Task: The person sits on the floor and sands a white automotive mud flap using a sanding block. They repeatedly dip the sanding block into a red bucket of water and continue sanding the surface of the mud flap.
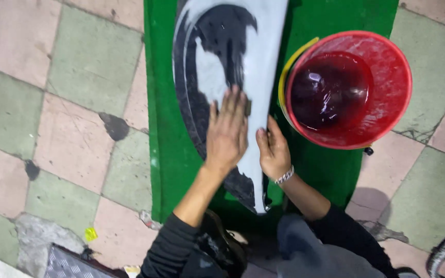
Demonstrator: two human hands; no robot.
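Left hand lies flat, fingers spread, pressed on a long curved white-and-black panel that runs from top centre down to lower centre of the frame on a green mat; a small dark pad edge shows under its fingertips. Right hand, wearing a beaded bracelet, clasps the panel's right edge. Red bucket of water sits upper right, just beside the panel, on the tiled floor.

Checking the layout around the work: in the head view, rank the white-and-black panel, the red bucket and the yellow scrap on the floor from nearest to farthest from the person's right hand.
From the right hand:
1. White-and-black panel, under the fingers.
2. Red bucket, just right, on the green mat.
3. Yellow scrap, far left on the tiles.
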